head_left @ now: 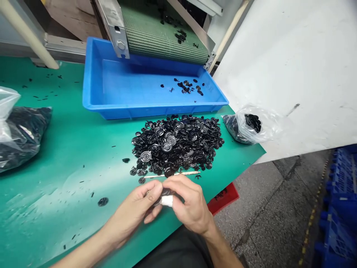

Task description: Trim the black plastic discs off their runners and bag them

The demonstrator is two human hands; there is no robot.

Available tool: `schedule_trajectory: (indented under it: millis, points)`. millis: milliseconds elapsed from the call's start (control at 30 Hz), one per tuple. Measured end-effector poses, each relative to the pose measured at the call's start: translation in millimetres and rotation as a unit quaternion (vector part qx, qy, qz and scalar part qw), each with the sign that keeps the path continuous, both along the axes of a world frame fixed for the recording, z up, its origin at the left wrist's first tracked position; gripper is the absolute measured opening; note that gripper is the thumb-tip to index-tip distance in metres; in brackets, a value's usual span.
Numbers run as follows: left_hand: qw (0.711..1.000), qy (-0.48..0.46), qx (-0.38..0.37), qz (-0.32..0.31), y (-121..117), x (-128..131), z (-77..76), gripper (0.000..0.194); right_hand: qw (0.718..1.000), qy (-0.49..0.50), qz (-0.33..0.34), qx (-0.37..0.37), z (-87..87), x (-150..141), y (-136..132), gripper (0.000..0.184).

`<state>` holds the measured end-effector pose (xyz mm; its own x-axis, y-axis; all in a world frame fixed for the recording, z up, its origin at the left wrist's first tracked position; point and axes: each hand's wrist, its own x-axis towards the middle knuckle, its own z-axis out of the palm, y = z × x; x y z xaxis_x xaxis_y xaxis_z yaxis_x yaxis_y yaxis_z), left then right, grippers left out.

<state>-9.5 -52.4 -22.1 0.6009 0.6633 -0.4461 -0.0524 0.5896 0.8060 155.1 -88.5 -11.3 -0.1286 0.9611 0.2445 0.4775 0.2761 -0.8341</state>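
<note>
My left hand (pixel 145 199) and my right hand (pixel 189 201) meet at the front of the green table, just below a heap of small black round plastic parts (pixel 175 143). Both hands are closed on a dark round plastic part (pixel 166 191), mostly covered by my fingers. White tape or cloth (pixel 167 201) wraps a fingertip at my right hand. A thin pale stick (pixel 189 173) lies along the near edge of the heap. One loose black disc (pixel 103 201) rests on the table to the left.
Behind the heap stands a blue tray (pixel 125 108) under a green conveyor belt (pixel 167 48), with several black parts in each. Plastic bags of black parts stand at left (pixel 25 134) and right (pixel 240 126). A red bin (pixel 225 201) sits below the table's right edge.
</note>
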Motion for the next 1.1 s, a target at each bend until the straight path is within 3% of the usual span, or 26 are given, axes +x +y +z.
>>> schedule_trajectory:
  millis: [100,200,333,567,667,733,833,900,1100]
  points:
    - [0.999,0.034,0.037,-0.007,-2.5,0.3,-1.8,0.045,0.999,0.020,-0.026,-0.035,-0.8,-1.8,-2.6,0.044]
    - [0.997,0.046,0.058,-0.008,-5.0,0.2,-3.0,0.046,0.998,0.018,-0.047,-0.029,-4.9,-3.6,-2.7,0.035]
    - [0.996,0.061,0.065,0.008,-7.4,0.3,-5.1,0.049,0.999,0.030,-0.043,-0.005,-8.5,-8.0,2.8,0.028]
    - [0.998,0.026,0.043,0.028,-9.7,2.5,-8.4,0.049,0.999,0.019,-0.031,-0.029,-5.5,-11.1,6.7,0.030]
    - [0.998,-0.002,-0.013,0.059,-4.8,2.5,-6.0,0.044,0.997,-0.048,0.054,-0.033,-0.3,-1.9,10.6,0.036]
    - [0.994,-0.025,-0.067,0.086,0.4,1.4,-3.5,0.038,0.992,-0.093,0.077,-0.020,3.7,6.5,20.5,0.039]
    - [0.982,-0.059,-0.136,0.120,7.0,-1.4,-0.6,0.033,0.984,-0.174,-0.008,0.032,8.8,18.0,46.4,0.044]
    - [0.975,-0.076,-0.155,0.137,9.0,-3.5,0.3,0.031,0.964,-0.256,-0.054,0.051,11.6,22.4,66.4,0.045]
    - [0.964,-0.133,-0.162,0.161,10.2,-8.7,-1.3,0.021,0.918,-0.391,-0.040,0.054,13.4,22.8,103.0,0.031]
